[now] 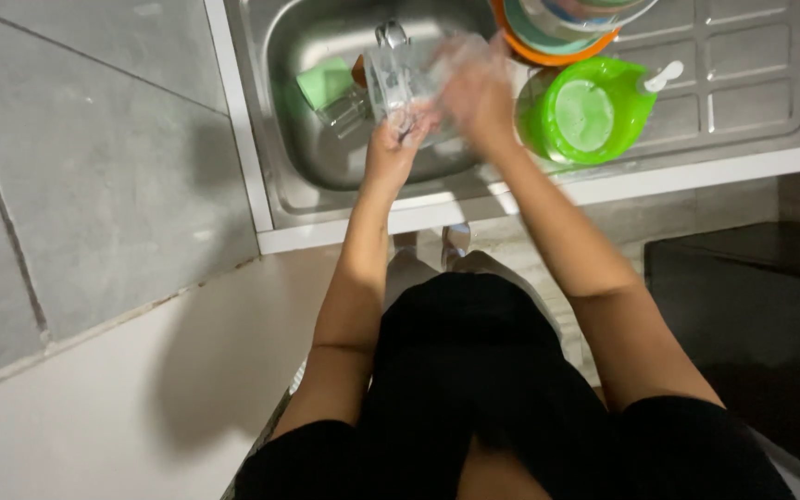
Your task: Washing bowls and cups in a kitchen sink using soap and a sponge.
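A clear glass tumbler (400,83) is held over the basin of a stainless steel sink (275,139), directly below the tap (392,33). The left hand (393,148) grips it from underneath, fingers closed around its base, so the glass rises away from that hand toward the tap, its long axis running roughly up the frame. The right hand (476,93) presses against the glass's right side and is blurred with motion; whether its fingers wrap the glass or only rub it cannot be made out. Both hands are in contact with the glass, the left bearing it. Just left of the glass in the basin lie a pale green cup (324,81) and a second clear glass (346,113), partly hidden behind the held one. On the drainboard to the right sits a bright green plastic lid (590,111), with a stack of bowls, the outer one orange-rimmed (548,46), cut off by the top edge.
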